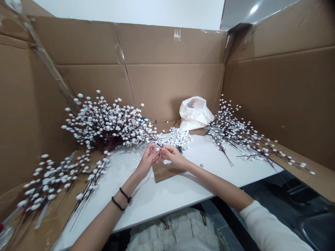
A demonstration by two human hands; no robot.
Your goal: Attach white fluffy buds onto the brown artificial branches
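Two hands, left and right, meet, fingers pinched on a white-berried stem near the white tabletop's far edge; too hard a tug could strip berries.

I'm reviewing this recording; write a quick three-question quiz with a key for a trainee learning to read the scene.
1. Open: Which crumpled white object sits between the left-side bunch of dark reddish-brown stems with white oval berries and the similar right-side bunch?
2. True or false: The person's left hand and right hand are close together, near the flat brown board.
3. Multiple choice: Which arm wears the two black bands?
A) left
B) right
C) one on each

Key:
1. A bag.
2. True.
3. A.
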